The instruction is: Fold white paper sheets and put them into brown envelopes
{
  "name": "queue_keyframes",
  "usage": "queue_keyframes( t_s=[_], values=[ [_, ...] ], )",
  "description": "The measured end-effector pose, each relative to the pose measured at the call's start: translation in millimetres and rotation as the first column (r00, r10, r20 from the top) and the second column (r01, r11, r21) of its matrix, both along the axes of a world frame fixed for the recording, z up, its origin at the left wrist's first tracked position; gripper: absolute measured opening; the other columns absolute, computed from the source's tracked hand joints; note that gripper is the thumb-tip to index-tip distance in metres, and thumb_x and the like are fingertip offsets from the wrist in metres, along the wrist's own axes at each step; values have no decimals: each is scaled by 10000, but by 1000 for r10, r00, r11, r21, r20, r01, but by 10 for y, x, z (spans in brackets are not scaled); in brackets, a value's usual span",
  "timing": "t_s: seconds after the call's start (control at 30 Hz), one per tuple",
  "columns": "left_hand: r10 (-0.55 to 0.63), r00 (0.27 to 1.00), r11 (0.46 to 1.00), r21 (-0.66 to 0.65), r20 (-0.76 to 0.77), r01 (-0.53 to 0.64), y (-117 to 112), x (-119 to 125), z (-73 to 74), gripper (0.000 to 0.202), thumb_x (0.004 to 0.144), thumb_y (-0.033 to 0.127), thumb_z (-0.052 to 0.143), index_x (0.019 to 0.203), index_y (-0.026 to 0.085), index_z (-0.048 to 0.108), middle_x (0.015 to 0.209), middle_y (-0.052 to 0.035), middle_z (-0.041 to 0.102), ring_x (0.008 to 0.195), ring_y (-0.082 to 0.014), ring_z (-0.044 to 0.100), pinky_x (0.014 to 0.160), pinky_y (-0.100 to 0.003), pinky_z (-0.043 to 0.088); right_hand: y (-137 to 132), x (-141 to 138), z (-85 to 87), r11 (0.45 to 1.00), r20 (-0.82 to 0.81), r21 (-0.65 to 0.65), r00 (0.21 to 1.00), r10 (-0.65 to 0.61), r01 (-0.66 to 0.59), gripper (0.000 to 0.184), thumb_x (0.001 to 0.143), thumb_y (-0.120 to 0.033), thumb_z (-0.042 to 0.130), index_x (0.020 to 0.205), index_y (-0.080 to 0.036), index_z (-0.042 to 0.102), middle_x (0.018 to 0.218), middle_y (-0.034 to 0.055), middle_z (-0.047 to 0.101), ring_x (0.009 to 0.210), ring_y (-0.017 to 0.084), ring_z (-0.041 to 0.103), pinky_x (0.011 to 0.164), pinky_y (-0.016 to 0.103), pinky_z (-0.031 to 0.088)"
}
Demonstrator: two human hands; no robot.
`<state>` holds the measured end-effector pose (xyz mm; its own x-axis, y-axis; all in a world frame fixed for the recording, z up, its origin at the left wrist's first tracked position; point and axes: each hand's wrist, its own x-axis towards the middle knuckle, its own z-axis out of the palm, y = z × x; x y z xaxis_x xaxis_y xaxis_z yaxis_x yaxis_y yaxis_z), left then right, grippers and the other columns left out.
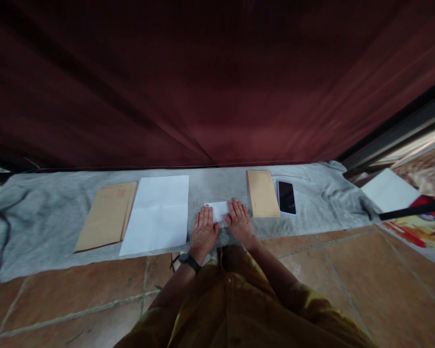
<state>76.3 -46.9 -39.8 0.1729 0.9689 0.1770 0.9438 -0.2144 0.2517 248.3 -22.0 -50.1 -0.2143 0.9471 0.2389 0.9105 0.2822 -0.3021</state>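
Both your hands are flat, fingers extended, gripping nothing: left hand (205,229) over the left side of the small white paper (219,209), right hand (240,224) at its right side. The paper sits between them, middle exposed.

Main risk is the base — grey cloth (315,193) looks soft and creased, so uneven push could let the paper skid or crease crooked. Pulling your hands apart while pressing could tear or buckle it; can't tell how many layers it has.

Left of your left hand, the large white sheet (159,212) has its near edge close to the cloth's front — a forearm brush could drop it. Brown envelopes (105,217) lie beyond it. A wide right-hand swing could shove the brown envelope (264,193) just right of that hand into the phone (286,197).
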Motion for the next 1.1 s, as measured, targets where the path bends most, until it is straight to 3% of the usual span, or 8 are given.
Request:
queue_keyframes(
  t_s=[0.17, 0.37, 0.53, 0.63, 0.73, 0.9, 1.0, 1.1],
  values=[
    [68, 998, 997, 22, 1, -68, -101, 7, 7, 661, 1002, 394, 397, 1552, 43, 299, 1593, -234, 368, 1509, -316, 312, 1215, -529, 285, -26, 11, -17, 998, 5, 46, 999, -36, 35, 599, 1052, -411, 409, 1563, -109, 332, 1611, 212, 339, 1491, 323, 332, 1187, 530, 308],
    [106, 994, 994, 20, 2, -106, -176, -47, 31, 603, 1003, 400, 401, 1499, 56, 401, 1561, -235, 425, 1475, -339, 373, 1193, -544, 323, -30, 2, 3, 999, 22, 27, 999, -34, 33, 600, 1047, -402, 429, 1557, -97, 346, 1608, 214, 342, 1491, 324, 336, 1191, 530, 308],
    [22, 996, 998, 60, 89, -28, 137, -87, 145, 511, 992, 234, 356, 1475, 88, 441, 1545, -193, 462, 1462, -281, 393, 1161, -477, 395, -35, 5, -21, 998, -12, 46, 999, -39, 40, 597, 1037, -383, 451, 1559, -113, 348, 1605, 207, 351, 1485, 320, 353, 1191, 544, 312],
    [-79, 996, 997, -1, 44, 79, 398, -29, 231, 562, 920, 89, 356, 1473, 102, 455, 1498, -174, 519, 1426, -262, 428, 1165, -450, 375, -29, 6, -35, 995, -35, 90, 999, -34, 37, 593, 1029, -375, 463, 1557, -128, 353, 1603, 196, 361, 1477, 322, 367, 1185, 545, 320],
    [-121, 993, 990, -75, -16, 119, 583, 51, 284, 547, 901, 63, 364, 1422, 120, 520, 1390, -179, 596, 1310, -270, 523, 1108, -439, 410, -16, 4, -35, 996, -18, 81, 999, -41, 43, 589, 1026, -388, 467, 1543, -121, 378, 1592, 196, 382, 1471, 323, 377, 1181, 533, 327],
    [-87, 996, 988, -129, -16, 84, 752, 108, 362, 391, 917, 124, 408, 1222, 145, 652, 1217, -173, 649, 1185, -297, 570, 1029, -471, 445, -2, -2, 4, 998, 9, 28, 999, -50, 50, 593, 1019, -400, 472, 1527, -101, 406, 1587, 202, 388, 1479, 319, 365, 1197, 510, 312],
    [-10, 987, 970, -240, 158, 48, 820, 86, 419, 286, 866, 127, 496, 1060, 180, 699, 1181, -154, 663, 1187, -304, 578, 1050, -482, 422, -5, 1, 52, 999, -21, 26, 999, -39, 40, 551, 1028, -393, 443, 1519, -144, 427, 1578, 165, 422, 1468, 312, 384, 1190, 511, 327],
    [76, 948, 942, -334, 309, 33, 851, 11, 450, 155, 793, 105, 578, 834, 209, 685, 1032, -104, 701, 1062, -267, 636, 990, -419, 458, -10, 19, 80, 999, -69, 21, 997, -35, 36, 533, 1042, -366, 401, 1517, -127, 425, 1558, 165, 453, 1459, 302, 400, 1188, 504, 339]
  ],
)
